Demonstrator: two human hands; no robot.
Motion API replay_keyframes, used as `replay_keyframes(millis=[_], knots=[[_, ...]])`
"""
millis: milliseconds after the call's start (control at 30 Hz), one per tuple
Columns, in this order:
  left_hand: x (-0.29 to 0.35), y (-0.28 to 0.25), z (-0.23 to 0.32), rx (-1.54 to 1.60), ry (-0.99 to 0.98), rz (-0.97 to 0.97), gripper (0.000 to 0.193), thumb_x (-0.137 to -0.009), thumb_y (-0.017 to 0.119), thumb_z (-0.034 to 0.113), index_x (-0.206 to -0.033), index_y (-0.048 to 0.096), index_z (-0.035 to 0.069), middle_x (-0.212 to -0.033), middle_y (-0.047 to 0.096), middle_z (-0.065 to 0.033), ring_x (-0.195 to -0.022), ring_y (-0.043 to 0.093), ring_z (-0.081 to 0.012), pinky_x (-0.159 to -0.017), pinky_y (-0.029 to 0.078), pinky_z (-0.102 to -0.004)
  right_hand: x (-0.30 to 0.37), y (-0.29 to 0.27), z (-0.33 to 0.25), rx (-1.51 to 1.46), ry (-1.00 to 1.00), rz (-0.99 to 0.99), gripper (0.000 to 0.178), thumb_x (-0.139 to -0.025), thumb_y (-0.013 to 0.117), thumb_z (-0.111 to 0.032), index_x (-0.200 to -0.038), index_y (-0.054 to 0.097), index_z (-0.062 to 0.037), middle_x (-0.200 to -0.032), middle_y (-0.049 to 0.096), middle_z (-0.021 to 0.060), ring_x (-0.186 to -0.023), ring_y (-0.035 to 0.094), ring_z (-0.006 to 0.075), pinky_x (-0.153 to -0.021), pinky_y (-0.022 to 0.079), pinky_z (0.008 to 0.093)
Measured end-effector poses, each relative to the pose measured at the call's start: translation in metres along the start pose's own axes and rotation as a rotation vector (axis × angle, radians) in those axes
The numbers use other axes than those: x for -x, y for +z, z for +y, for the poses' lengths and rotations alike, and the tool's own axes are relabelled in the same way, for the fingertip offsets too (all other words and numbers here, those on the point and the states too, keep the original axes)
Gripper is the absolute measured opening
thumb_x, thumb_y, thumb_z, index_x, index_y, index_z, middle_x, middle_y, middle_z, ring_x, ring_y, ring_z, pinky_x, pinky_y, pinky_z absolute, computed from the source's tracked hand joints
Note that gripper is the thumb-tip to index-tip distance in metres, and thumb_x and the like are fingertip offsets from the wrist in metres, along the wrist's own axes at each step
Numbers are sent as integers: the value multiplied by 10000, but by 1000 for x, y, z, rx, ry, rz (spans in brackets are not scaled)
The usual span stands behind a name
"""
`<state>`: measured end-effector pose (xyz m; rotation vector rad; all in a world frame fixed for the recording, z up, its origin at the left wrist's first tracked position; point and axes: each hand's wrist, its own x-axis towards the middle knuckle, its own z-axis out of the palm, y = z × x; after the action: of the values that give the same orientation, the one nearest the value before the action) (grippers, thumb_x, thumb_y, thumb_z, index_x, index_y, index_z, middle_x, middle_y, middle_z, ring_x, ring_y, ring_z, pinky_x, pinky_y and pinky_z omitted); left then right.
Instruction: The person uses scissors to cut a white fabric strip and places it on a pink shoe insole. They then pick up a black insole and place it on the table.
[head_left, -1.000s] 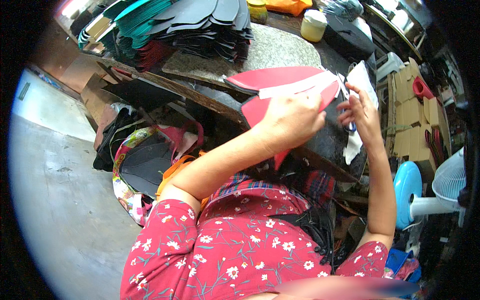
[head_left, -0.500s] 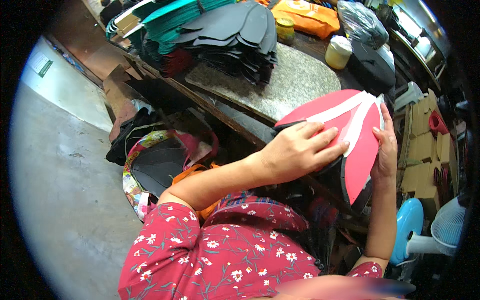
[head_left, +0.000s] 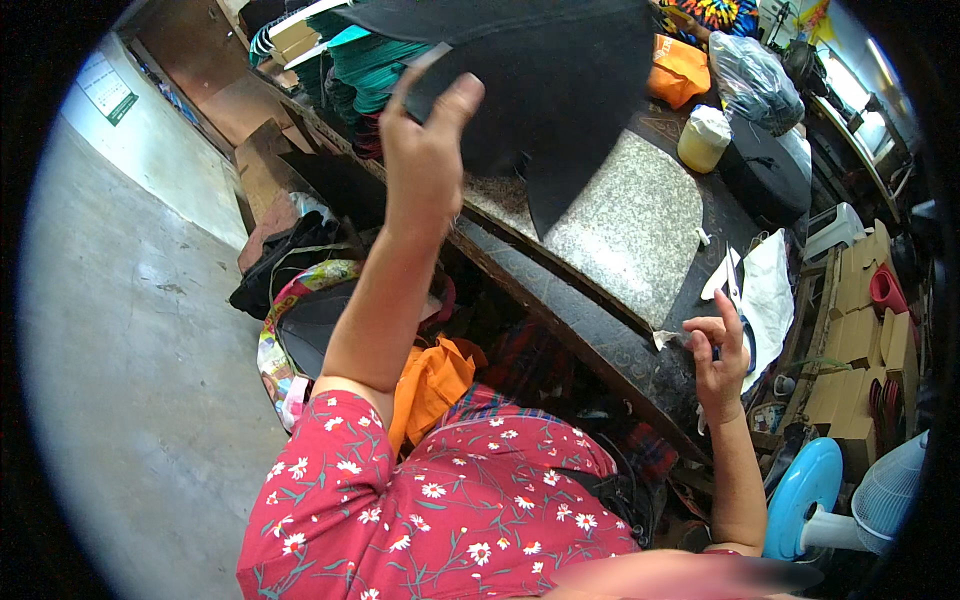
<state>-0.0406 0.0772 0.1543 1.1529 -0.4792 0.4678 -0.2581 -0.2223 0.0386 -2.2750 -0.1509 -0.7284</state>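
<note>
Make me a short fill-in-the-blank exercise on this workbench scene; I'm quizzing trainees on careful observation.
1. The left hand holds up a large, flat dark grey sheet above the speckled ____ slab on the workbench.
2. The right hand is near the bench edge, beside a white sheet of ____.
3. A pale yellow tub with a white lid stands on the bench beside a folded ____ cloth.
4. At lower right stands a light ____ fan.

Missing words: stone; paper; orange; blue
</note>
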Motion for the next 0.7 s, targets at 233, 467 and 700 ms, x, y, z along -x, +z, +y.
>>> replay_keyframes(millis=[233, 467, 700], knots=[[-80, -29, -3, 449, -8, 193, 312, -877, 711, 52, -1174, 640, -14, -1089, 699, -136, -919, 705, -285, -824, 605, -434, -2, -1, -6, 27, -33, -17, 505, -944, 617, -17, -1426, 468, -6, -829, 692, 106, -717, 662, 145, -681, 539, 266], [-116, -40, -90, 365, -388, 205, 282, -891, 659, 18, -1159, 580, -25, -1139, 650, -142, -1020, 669, -283, -864, 583, -455, -6, 2, -9, 69, -39, -45, 482, -931, 630, -11, -1396, 506, -8, -807, 682, 100, -661, 644, 143, -626, 525, 268], [-101, -50, -114, 357, -482, 166, 190, -900, 645, -8, -1082, 593, -22, -1107, 637, -138, -1025, 649, -292, -901, 569, -446, -8, 3, -10, 115, -55, -41, 481, -921, 635, -9, -1387, 516, -16, -785, 673, 96, -628, 630, 147, -605, 518, 268]])
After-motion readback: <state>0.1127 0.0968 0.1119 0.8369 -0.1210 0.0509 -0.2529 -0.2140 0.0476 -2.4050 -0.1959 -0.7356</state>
